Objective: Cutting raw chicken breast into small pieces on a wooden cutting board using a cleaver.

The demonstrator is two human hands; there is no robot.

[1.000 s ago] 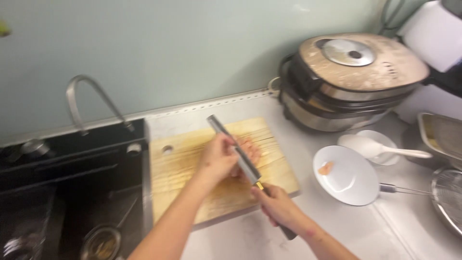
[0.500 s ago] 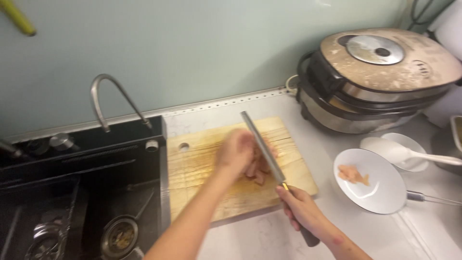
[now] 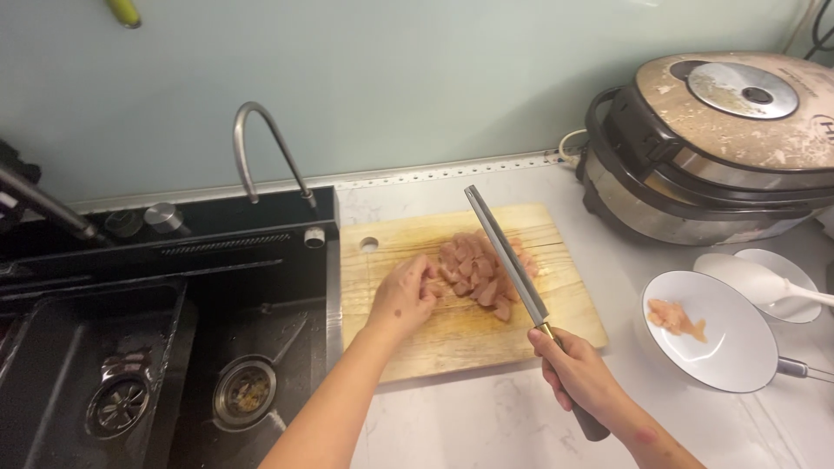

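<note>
**My knife is up and the meat shows**

My left hand (image 3: 404, 295) has slid off to the left side of the meat since a moment ago, so now the pile shows. My knife (image 3: 508, 260) has lifted a bit and lies across the right side of the pile.

My left hand rests on the wooden cutting board (image 3: 408, 347). Its fingers (image 3: 432, 282) are curled and touch the left edge of the chicken pieces (image 3: 473, 269). I think I hold them there so the pieces stay in one heap and do not slide.

My right hand (image 3: 578, 373) is closed tight around the dark handle of the knife. The long blade points up and away from me, toward the wall. I think I keep it on the far side from my left fingers so they stay safe.

The chicken is pale pink and looks wet. It is cut into small chunks, all close together in the middle of the board. The board lies on the white counter (image 3: 486, 417), just beside the black sink (image 3: 174, 347).

A white bowl (image 3: 721, 347) with one bit of meat stands to the right, near a big cooker (image 3: 721, 156).
</note>
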